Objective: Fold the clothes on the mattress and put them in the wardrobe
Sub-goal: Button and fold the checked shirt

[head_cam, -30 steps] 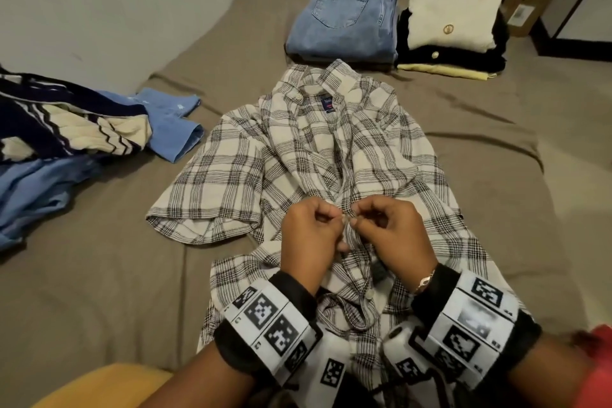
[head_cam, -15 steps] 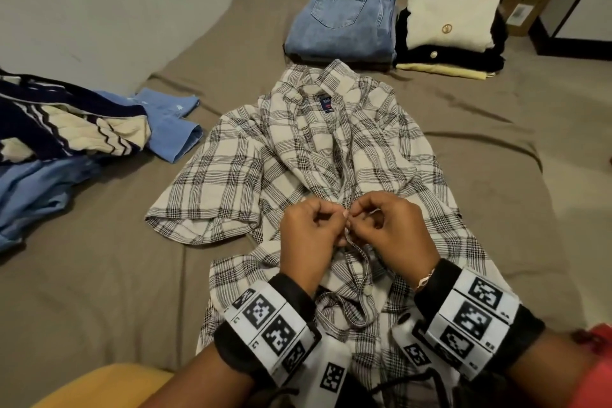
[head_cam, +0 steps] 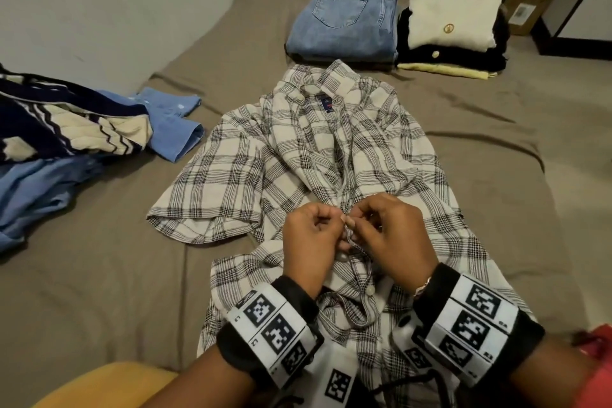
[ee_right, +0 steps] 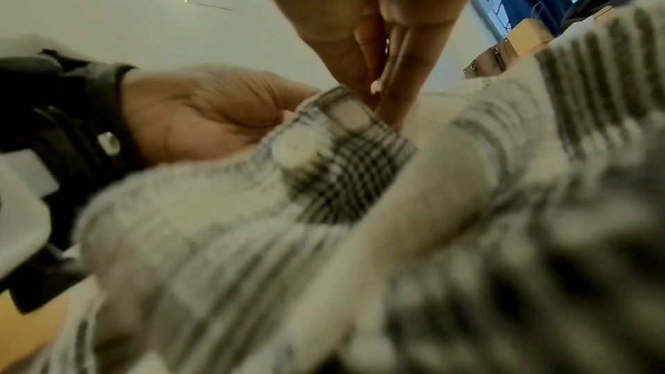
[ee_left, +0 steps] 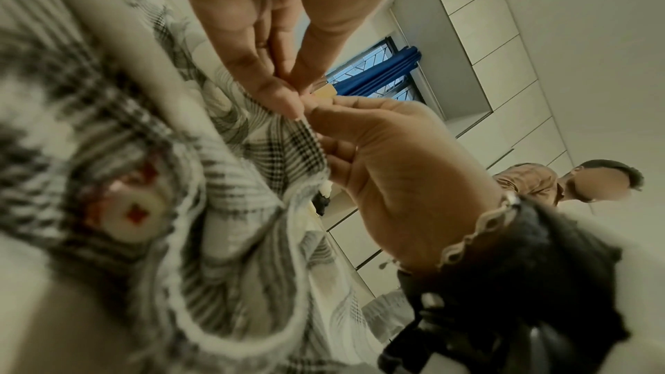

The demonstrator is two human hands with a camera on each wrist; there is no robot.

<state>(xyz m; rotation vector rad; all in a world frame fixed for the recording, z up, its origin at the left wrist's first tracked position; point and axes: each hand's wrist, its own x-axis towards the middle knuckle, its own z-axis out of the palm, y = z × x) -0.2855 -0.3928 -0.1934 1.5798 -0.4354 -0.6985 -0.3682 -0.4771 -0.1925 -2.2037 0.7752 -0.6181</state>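
A black-and-cream plaid shirt (head_cam: pixel 298 159) lies spread, front up, collar away from me, on the brown mattress (head_cam: pixel 99 275). My left hand (head_cam: pixel 331 225) and right hand (head_cam: pixel 361 222) meet over its middle. Each pinches an edge of the front placket between thumb and fingertips. In the left wrist view the left hand (ee_left: pixel 284 95) nips the plaid edge (ee_left: pixel 302 147) against the right hand (ee_left: pixel 324 118). In the right wrist view a cream button (ee_right: pixel 298 147) sits just below the pinch. More buttons (head_cam: pixel 369 290) hang loose lower down, where the shirt gapes.
Folded jeans (head_cam: pixel 344 20) and a stack topped by a cream garment (head_cam: pixel 453 20) lie at the mattress's far end. Unfolded navy-striped (head_cam: pixel 66 126) and blue clothes (head_cam: pixel 175 126) lie at the left. A cardboard box (head_cam: pixel 526 7) stands behind. A person (ee_left: pixel 539 184) stands by white cupboard panels.
Both hands stay at the same spot on the placket; only the fingertips have shifted slightly on the fabric. The rest of the shirt lies as before.
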